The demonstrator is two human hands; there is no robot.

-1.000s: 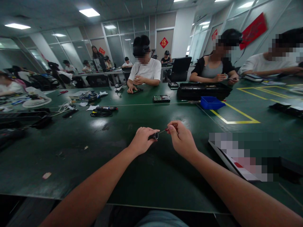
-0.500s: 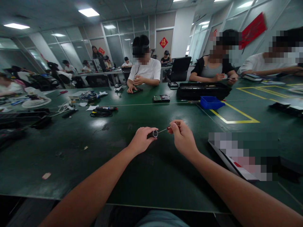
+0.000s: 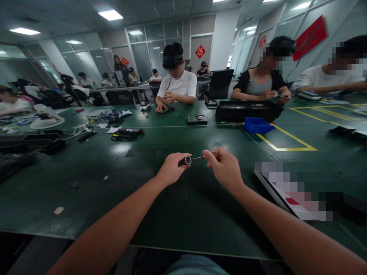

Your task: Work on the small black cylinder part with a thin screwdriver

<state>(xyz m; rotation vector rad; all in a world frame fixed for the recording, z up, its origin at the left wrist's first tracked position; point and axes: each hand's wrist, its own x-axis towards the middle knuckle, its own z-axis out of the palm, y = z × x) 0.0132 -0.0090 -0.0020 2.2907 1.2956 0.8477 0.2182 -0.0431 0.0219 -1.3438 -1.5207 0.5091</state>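
Between the thumb and fingers of my left hand is a small dark cylinder with a pale ring around its round end, which faces me. I cannot make out what kind of part it is. My right hand is closed around the red handle of a screwdriver. Its thin metal shaft points left, and the tip meets the cylinder's right side or lies just beside it; I cannot tell which. Both hands are held above the green table.
Ahead lie a hard drive, a blue bin, a long black tray and a coiled black cable. A partly blurred flat item lies right of my right arm. Co-workers sit across the table.
My right hand has turned, its knuckles shifting right while the screwdriver still points at the cylinder. My left hand keeps its grip. The whole view has shifted slightly.
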